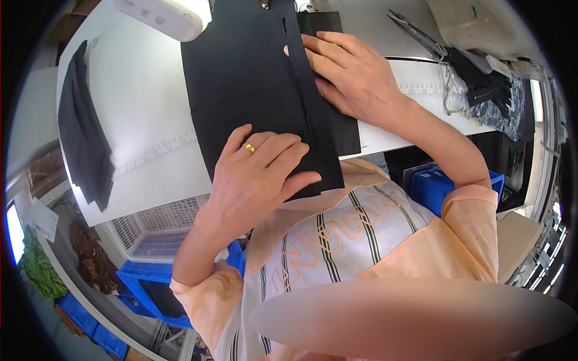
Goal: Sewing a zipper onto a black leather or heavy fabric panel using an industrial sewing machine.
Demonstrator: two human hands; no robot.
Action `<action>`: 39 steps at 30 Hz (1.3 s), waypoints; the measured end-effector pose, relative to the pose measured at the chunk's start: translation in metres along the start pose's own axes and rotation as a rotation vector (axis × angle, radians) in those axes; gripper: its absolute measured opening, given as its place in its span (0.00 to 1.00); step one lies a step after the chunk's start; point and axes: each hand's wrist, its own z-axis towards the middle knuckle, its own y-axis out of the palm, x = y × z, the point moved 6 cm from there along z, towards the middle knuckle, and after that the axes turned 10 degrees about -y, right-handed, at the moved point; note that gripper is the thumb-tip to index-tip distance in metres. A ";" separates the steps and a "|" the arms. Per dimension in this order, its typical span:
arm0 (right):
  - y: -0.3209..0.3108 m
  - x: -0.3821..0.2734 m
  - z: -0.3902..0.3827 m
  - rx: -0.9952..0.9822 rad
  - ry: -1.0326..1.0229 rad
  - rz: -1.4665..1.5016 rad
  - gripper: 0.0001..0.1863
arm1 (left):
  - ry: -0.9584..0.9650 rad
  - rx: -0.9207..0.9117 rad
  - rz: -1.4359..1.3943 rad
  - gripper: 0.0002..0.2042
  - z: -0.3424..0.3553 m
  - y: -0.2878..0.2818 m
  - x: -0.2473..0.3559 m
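Note:
A long piece of black fabric point(241, 90) lies on the white table, its upper end beneath a small metal presser foot point(265, 4). A narrow folded strip point(307, 90) runs along its right side. My left hand point(256, 171), with a gold ring, rests flat on the lower part, fingers apart. Farther up, my right hand point(358, 75) grips the folded strip at its right edge; one fingertip shows on the strip's left side. Another black fabric piece point(344, 129) is partly hidden under the right hand and the strip.
A white sewing machine head point(165, 15) stands at the upper left. More black fabric point(84, 132) lies at the table's left. Scissors point(418, 33) and clear plastic with black pieces point(481, 84) are at the right. Below sit a white basket point(168, 222) and blue crates point(144, 271).

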 end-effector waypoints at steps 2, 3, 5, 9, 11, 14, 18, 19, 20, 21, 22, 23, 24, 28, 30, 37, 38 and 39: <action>0.002 0.000 -0.001 -0.005 -0.023 -0.023 0.21 | 0.007 0.005 0.011 0.16 0.004 -0.001 -0.001; 0.003 0.001 -0.002 0.007 -0.028 -0.041 0.21 | 0.030 0.000 0.003 0.13 0.005 -0.001 -0.001; 0.004 0.000 -0.003 0.018 -0.031 -0.058 0.21 | 0.053 -0.006 -0.007 0.10 0.012 -0.001 -0.007; 0.002 -0.002 0.000 0.001 -0.037 -0.015 0.20 | 0.092 0.461 0.057 0.10 0.059 -0.016 -0.032; 0.002 -0.001 0.000 -0.006 -0.041 -0.023 0.20 | 0.075 0.454 0.054 0.10 0.076 -0.009 -0.042; 0.002 0.001 -0.001 -0.006 -0.013 -0.025 0.20 | 0.046 0.445 0.058 0.12 0.080 -0.004 -0.046; 0.003 0.003 -0.002 -0.021 -0.002 0.006 0.18 | 0.045 0.469 0.046 0.13 0.079 -0.002 -0.047; 0.004 0.002 -0.002 -0.047 -0.001 -0.001 0.17 | 0.047 0.468 0.045 0.13 0.080 -0.002 -0.047; 0.004 0.002 -0.003 -0.046 0.001 -0.002 0.17 | 0.056 0.477 0.050 0.13 0.080 -0.001 -0.047; 0.004 0.002 -0.003 -0.038 0.006 -0.002 0.16 | 0.065 0.485 0.055 0.14 0.080 -0.001 -0.047; 0.003 0.002 -0.003 -0.028 0.009 0.000 0.16 | 0.067 0.484 0.056 0.14 0.080 -0.001 -0.047; 0.003 0.001 -0.003 -0.026 0.010 -0.001 0.16 | 0.063 0.483 0.058 0.14 0.080 0.000 -0.046; 0.002 0.001 -0.003 -0.027 0.016 -0.002 0.16 | 0.059 0.481 0.061 0.14 0.081 0.000 -0.046; 0.000 -0.001 0.000 -0.053 0.016 -0.002 0.17 | 0.052 0.472 0.049 0.15 0.079 -0.001 -0.047; 0.000 -0.002 0.000 -0.050 0.018 -0.004 0.17 | 0.052 0.459 0.047 0.16 0.080 0.000 -0.047; 0.000 -0.002 0.000 -0.040 0.023 -0.017 0.18 | 0.056 0.437 0.047 0.17 0.081 0.001 -0.047; 0.000 -0.002 0.000 -0.040 0.023 -0.017 0.18 | 0.056 0.436 0.054 0.17 0.082 0.001 -0.047; 0.000 -0.002 0.000 -0.035 0.020 -0.018 0.18 | 0.057 0.435 0.061 0.17 0.082 0.002 -0.048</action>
